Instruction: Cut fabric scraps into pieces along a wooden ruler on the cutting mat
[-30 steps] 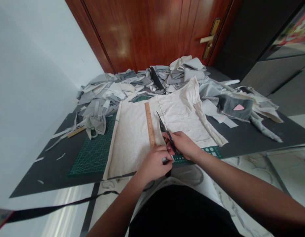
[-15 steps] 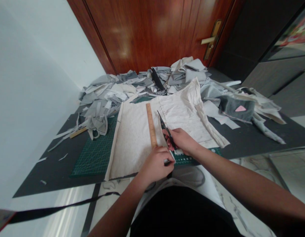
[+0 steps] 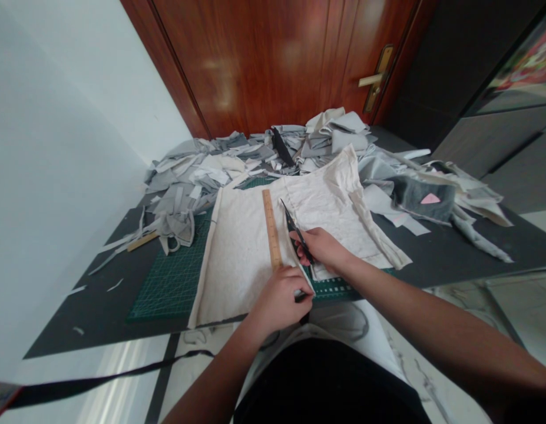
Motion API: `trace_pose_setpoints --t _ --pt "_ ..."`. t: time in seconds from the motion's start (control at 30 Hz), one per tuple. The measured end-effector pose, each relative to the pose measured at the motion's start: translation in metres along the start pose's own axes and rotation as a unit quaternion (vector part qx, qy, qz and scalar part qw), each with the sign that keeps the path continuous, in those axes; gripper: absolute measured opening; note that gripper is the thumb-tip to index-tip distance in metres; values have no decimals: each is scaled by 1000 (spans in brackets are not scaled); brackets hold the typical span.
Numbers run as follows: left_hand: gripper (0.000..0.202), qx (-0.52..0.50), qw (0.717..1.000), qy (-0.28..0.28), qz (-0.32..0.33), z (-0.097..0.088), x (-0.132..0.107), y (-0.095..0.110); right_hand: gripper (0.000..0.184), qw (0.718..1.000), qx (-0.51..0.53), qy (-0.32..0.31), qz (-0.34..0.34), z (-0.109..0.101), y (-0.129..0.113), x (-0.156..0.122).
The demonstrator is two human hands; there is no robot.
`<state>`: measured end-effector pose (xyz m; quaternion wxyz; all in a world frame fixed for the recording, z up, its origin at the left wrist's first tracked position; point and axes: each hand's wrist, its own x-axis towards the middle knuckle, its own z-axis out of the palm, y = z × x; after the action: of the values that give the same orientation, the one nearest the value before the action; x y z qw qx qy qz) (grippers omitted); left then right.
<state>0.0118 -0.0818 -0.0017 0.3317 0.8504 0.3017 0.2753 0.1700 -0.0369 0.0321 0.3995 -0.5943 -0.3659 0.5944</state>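
Note:
A cream fabric sheet [image 3: 241, 247] lies flat on a green cutting mat [image 3: 171, 277]. A wooden ruler [image 3: 271, 228] rests lengthwise on the fabric. My right hand [image 3: 323, 247] grips black scissors [image 3: 294, 229], their blades pointing away from me along a cut just right of the ruler. My left hand [image 3: 279, 297] is closed on the near edge of the fabric at the ruler's near end, pinching the cloth beside the cut.
A heap of grey and white fabric scraps [image 3: 237, 159] covers the back of the dark table [image 3: 436, 247]. A dark grey piece with a pink patch [image 3: 425, 199] lies at the right. A wooden stick [image 3: 142, 240] sits at the left. A wooden door [image 3: 273, 59] stands behind.
My right hand and the scissors have moved a little farther along the cut. The fabric right of the cut has pulled away, baring more of the mat near me.

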Motion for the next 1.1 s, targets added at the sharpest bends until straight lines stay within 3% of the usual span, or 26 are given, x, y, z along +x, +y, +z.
trace_pose_setpoints --t 1.1 --pt "13 17 1000 -13 -6 -1 -1 0 42 999 -28 8 -21 5 -12 45"
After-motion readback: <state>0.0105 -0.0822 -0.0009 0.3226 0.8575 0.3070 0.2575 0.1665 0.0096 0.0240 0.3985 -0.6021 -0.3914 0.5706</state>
